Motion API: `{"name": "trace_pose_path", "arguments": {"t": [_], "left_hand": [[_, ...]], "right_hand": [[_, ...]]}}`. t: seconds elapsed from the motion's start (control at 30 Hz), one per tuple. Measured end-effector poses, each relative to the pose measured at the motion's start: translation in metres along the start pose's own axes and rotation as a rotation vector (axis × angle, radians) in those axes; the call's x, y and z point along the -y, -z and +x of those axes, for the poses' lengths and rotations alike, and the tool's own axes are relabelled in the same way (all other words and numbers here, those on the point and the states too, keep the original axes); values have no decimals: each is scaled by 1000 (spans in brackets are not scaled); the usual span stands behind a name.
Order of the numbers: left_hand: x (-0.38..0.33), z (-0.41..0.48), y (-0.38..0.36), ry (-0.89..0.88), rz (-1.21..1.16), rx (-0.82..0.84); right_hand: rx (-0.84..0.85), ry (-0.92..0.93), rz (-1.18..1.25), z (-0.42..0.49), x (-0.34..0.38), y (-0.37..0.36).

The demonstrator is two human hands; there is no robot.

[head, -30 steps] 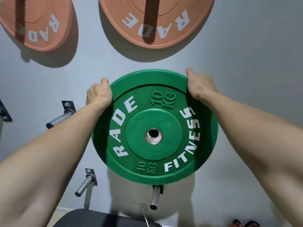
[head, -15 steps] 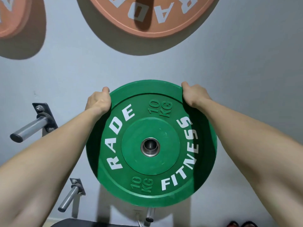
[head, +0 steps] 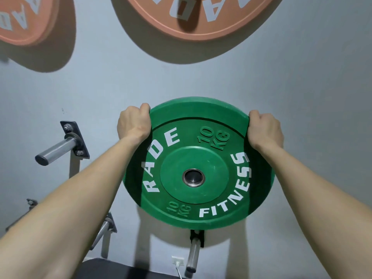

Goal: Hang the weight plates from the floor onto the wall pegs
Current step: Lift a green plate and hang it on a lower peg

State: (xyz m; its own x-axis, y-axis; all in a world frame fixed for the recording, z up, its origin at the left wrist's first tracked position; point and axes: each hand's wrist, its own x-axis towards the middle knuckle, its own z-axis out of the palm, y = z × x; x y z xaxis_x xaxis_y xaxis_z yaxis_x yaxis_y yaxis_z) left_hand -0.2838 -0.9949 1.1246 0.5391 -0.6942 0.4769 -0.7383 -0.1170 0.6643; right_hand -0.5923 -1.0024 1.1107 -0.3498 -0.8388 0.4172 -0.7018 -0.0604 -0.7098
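A green 10 kg weight plate [head: 198,164] marked RADE FITNESS faces me against the grey wall. My left hand [head: 133,122] grips its upper left rim and my right hand [head: 264,128] grips its upper right rim. A metal peg end [head: 193,177] shows inside the plate's steel centre hole. Two orange plates hang above: one [head: 203,17] straight over the green plate, another [head: 24,21] at the upper left.
A bare steel wall peg [head: 57,149] sticks out left of the green plate. Two more bare pegs sit lower: one [head: 101,231] at lower left, one [head: 193,253] under the plate. A white socket with a cable [head: 178,261] and a dark bench [head: 120,268] lie below.
The green plate has gone closer to the wall, and a peg end now fills its centre hole. Both hands have kept their grip on the rim. The view has shifted a little.
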Motion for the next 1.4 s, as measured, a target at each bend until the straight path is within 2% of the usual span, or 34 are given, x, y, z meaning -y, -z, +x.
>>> {"name": "trace_pose_path", "arguments": {"t": [0.13, 0.23, 0.27, 0.33, 0.43, 0.53, 0.63, 0.87, 1.07, 1.2, 1.4], "left_hand": [[1, -12, 5, -82, -38, -66], [-6, -20, 8, -82, -52, -92], [-9, -21, 8, -80, -50, -97], [-13, -21, 8, -71, -40, -98], [-10, -18, 4, -42, -28, -91], [4, -15, -5, -70, -75, -134], [20, -12, -14, -101, -165, -224], [46, 8, -48, 61, -255, -259], [62, 36, -94, 66, -412, -414], [67, 49, -114, 37, -442, -460], [65, 50, -109, 59, -434, -335]], "right_hand": [[-95, 98, 55, -16, -13, 3], [-254, 82, 14, -29, -24, -1], [-312, 11, 14, -33, -29, -4], [-350, -269, 88, -43, -44, -14], [-242, -687, 235, -65, -88, -42], [-276, -899, 526, -86, -105, -64], [-410, -860, 579, -85, -95, -69], [-435, -690, 473, -34, -83, -74], [-600, -547, 388, 12, -78, -102], [-666, -505, 353, 25, -83, -119], [-629, -486, 378, 26, -84, -118]]}}
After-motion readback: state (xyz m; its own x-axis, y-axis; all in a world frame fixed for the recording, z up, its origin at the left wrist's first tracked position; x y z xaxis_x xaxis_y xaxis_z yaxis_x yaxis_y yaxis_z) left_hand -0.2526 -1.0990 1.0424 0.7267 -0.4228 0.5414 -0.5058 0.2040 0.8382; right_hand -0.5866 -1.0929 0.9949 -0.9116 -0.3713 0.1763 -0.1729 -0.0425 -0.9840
